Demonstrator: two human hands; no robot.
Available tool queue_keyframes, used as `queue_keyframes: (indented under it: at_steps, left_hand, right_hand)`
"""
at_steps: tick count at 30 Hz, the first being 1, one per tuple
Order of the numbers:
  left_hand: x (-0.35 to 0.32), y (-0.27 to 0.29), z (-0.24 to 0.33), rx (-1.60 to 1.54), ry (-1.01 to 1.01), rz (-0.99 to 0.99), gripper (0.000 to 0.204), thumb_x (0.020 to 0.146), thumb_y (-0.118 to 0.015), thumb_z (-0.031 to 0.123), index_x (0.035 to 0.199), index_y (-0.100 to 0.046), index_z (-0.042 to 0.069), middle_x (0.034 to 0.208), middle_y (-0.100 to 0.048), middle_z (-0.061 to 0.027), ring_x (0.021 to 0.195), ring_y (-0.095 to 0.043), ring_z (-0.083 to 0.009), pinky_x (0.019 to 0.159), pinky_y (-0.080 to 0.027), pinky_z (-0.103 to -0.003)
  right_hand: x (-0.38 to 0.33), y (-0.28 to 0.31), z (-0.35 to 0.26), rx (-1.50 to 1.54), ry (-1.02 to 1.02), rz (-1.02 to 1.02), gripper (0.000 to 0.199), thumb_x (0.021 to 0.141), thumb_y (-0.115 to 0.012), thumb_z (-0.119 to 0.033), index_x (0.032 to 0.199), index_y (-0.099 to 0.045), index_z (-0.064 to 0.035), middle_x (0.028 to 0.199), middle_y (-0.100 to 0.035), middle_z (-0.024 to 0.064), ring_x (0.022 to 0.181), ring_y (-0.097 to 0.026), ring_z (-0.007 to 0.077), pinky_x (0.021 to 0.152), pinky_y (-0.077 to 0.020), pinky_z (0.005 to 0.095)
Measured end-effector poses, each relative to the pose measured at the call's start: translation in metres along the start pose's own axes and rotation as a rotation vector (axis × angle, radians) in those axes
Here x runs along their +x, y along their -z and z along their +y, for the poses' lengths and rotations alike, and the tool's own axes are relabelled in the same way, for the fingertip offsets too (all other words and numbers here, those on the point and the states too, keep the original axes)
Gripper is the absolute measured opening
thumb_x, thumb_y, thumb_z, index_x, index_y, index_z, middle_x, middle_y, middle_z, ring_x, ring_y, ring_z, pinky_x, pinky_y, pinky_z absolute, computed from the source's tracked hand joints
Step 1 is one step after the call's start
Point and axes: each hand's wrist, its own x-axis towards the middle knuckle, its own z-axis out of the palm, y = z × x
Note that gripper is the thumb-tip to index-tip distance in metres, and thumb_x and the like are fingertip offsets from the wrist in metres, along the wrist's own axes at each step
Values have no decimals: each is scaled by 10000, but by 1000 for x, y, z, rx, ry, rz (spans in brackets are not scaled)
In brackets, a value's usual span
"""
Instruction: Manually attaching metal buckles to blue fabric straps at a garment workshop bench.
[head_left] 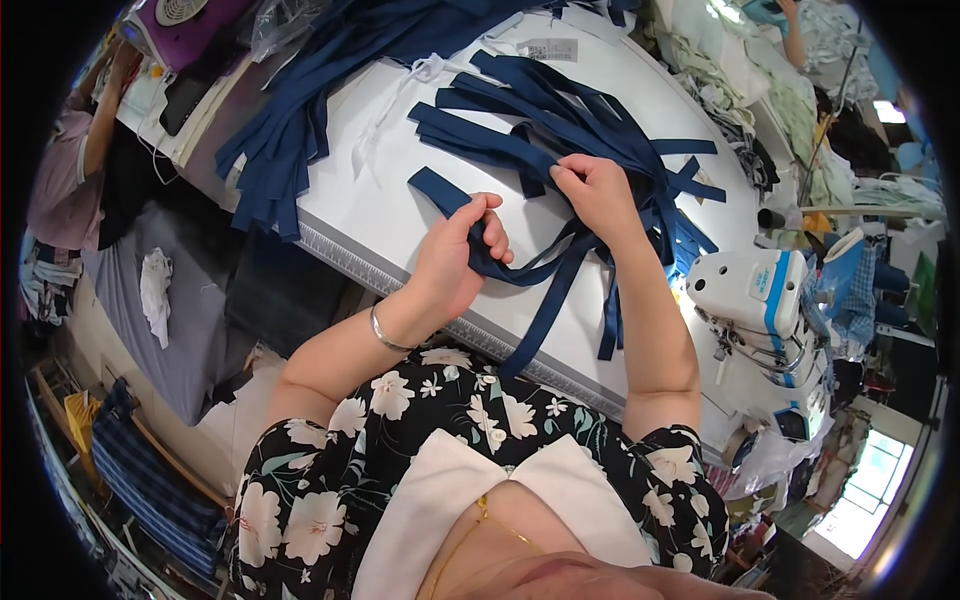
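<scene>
Your left hand grips a long, flat navy-blue fabric strip over the white table; farther right, your right hand pinches matching heaped strips.

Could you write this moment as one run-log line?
left hand: grips navy strip | right hand: touches navy strip bundle | surface: white table | nearby: white-and-blue sewing machine

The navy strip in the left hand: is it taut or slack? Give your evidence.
Slack: beyond the left hand, the navy strip bends in a curve instead of running straight.
</scene>
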Motion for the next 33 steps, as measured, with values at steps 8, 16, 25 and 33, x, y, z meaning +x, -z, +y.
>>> queue_keyframes:
  at_steps: [8, 16, 25, 33]
  left_hand:
    - [2, 2, -3, -18, 60, -29, 256, 1011, -444, 281, 1101, -538, 61, 737, -490, -16, 680, -474, -156, 699, -432, -327]
    - [2, -7, -1, -86, 123, -38, 468, 1038, -350, 390, 1310, -466, 28, 1105, -618, -102, 1043, -596, -255, 933, -475, -425]
    - [-8, 11, 0, -293, 88, -181, 148, 967, -528, 162, 1114, -507, 155, 723, -429, 20, 728, -479, -146, 867, -447, -373]
    - [-23, 10, 4, -213, 24, -72, 138, 990, -463, 147, 1127, -470, 156, 654, -423, 5, 651, -491, -174, 822, -475, -392]
  right_hand:
    - [-10, 7, -16, 184, -115, -50, 220, 910, -617, -222, 920, -692, -16, 661, -589, -18, 582, -497, 58, 551, -389, 222]
    - [-59, 9, -33, 237, 84, -96, 215, 955, -581, -203, 831, -627, -33, 638, -523, -55, 585, -445, 46, 552, -360, 209]
    - [-49, 7, -15, -277, 271, 65, 215, 806, -728, -254, 879, -672, -60, 767, -624, 62, 703, -620, 215, 614, -472, 303]
    - [-31, 5, -8, -587, 394, 367, 132, 707, -703, -69, 766, -586, -86, 910, -620, 43, 925, -581, 262, 717, -478, 367]
